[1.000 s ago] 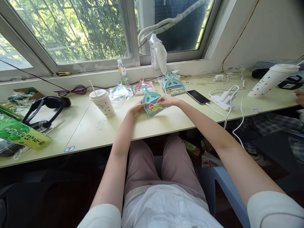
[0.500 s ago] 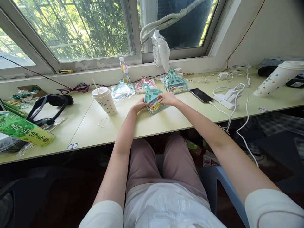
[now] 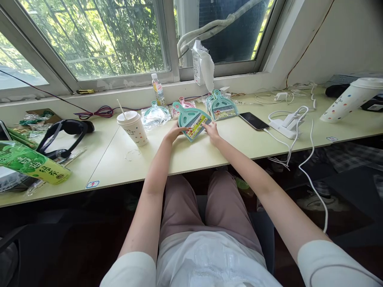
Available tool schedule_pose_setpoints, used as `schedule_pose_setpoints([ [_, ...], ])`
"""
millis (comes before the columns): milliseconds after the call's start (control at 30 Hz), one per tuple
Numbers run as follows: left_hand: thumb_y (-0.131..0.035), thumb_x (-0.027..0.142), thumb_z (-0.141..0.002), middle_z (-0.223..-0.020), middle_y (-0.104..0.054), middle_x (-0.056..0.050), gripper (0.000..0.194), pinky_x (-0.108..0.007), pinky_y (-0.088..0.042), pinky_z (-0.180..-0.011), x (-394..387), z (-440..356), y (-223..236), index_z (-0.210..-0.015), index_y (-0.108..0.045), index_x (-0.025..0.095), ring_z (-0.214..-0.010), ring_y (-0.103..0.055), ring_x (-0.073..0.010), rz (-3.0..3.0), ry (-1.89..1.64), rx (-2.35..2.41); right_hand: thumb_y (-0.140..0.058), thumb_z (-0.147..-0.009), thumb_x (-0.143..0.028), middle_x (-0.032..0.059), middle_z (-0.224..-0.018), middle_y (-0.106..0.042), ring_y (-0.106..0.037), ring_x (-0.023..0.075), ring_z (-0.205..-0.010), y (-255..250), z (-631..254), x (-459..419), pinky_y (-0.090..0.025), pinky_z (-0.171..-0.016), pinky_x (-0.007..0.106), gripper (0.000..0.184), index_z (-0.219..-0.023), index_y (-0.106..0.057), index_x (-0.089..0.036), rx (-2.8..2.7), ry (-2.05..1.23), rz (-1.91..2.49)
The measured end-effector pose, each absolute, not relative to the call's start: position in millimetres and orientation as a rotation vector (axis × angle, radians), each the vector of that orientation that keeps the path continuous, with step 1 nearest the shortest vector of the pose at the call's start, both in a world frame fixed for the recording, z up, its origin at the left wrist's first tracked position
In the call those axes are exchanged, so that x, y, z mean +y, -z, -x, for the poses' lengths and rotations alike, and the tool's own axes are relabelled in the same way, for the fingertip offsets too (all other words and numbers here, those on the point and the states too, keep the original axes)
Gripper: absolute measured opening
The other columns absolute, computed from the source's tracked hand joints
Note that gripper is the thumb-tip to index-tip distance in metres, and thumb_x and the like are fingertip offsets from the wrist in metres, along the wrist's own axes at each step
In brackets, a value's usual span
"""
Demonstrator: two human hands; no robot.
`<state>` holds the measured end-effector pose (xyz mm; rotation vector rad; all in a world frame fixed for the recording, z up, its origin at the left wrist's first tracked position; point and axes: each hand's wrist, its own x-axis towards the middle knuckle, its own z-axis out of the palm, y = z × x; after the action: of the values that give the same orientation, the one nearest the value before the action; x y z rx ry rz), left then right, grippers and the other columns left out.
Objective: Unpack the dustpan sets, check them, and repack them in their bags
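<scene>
A teal mini dustpan and brush set [image 3: 192, 120] with a yellow printed label is tilted above the desk, its handle pointing to the upper left. My left hand [image 3: 174, 132] grips its left edge, fingers closed. On the opposite side, my right hand [image 3: 212, 130] pinches the right edge beside the label. Behind it lie more such sets: a teal one in clear wrapping [image 3: 154, 114], a pink one [image 3: 184, 104] partly hidden, and a teal stack [image 3: 222, 105] at the right.
A paper cup with a straw [image 3: 133, 128] stands left of my hands. A phone [image 3: 253, 120] on a cable and a white power strip [image 3: 285, 126] lie to the right. Further left are a headset [image 3: 64, 137] and a green drink pack [image 3: 32, 163]. A bottle [image 3: 158, 89] stands behind.
The dustpan set has turned, its handle swinging left and its label now facing me more fully. My right hand has slid from the label to the right edge.
</scene>
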<state>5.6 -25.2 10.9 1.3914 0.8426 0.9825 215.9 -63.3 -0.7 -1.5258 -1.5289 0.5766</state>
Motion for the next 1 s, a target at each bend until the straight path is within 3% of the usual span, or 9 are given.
schedule_pose_setpoints([
  [100,-0.082,0.017,-0.060,-0.122,-0.068,-0.009,0.076,-0.036,-0.058,-0.091,-27,-6,-12,-0.130,-0.054,0.021,-0.109,-0.068,-0.0254,-1.382,-0.998,0.824,-0.052,-0.093,-0.023,0.0080,-0.126,-0.067,-0.072,0.0159,-0.103,2,-200,-66,-0.062,-0.089,0.034,0.031,-0.123,-0.042,-0.025,-1.064,-1.040,1.284],
  [200,-0.081,0.017,-0.062,-0.122,-0.069,-0.010,0.075,-0.036,-0.057,-0.092,-28,-6,-14,-0.131,-0.054,0.021,-0.109,-0.069,-0.0253,-1.365,-1.002,0.826,-0.058,-0.088,-0.016,0.0040,-0.120,-0.071,-0.073,0.0137,-0.099,-1,-196,-70,-0.063,-0.091,0.033,0.027,-0.109,-0.044,-0.026,-0.905,-1.207,1.129],
  [467,-0.080,0.021,-0.069,-0.115,-0.072,-0.009,0.076,-0.037,-0.058,-0.093,-36,-11,-20,-0.139,-0.051,0.023,-0.103,-0.071,-0.0236,-1.331,-0.992,0.872,-0.061,-0.084,-0.015,0.0029,-0.118,-0.073,-0.074,0.0161,-0.101,-2,-204,-77,-0.065,-0.090,0.037,0.029,-0.107,-0.046,-0.026,-0.893,-1.264,1.038],
  [800,-0.076,0.015,-0.072,-0.117,-0.071,-0.007,0.073,-0.037,-0.057,-0.097,-34,-12,-18,-0.140,-0.051,0.024,-0.102,-0.072,-0.0217,-1.317,-1.013,0.872,-0.063,-0.085,-0.007,-0.0023,-0.089,-0.076,-0.075,0.0135,-0.080,-1,-203,-77,-0.066,-0.086,0.032,0.024,-0.101,-0.055,-0.023,-0.737,-1.321,0.899],
  [1000,-0.076,0.015,-0.073,-0.121,-0.070,-0.009,0.067,-0.038,-0.056,-0.101,-32,-12,-15,-0.137,-0.054,0.021,-0.109,-0.069,-0.0231,-1.328,-1.033,0.841,-0.064,-0.084,-0.004,-0.0002,-0.084,-0.077,-0.075,0.0144,-0.082,0,-204,-78,-0.065,-0.088,0.032,0.019,-0.093,-0.059,-0.020,-0.740,-1.375,0.862],
])
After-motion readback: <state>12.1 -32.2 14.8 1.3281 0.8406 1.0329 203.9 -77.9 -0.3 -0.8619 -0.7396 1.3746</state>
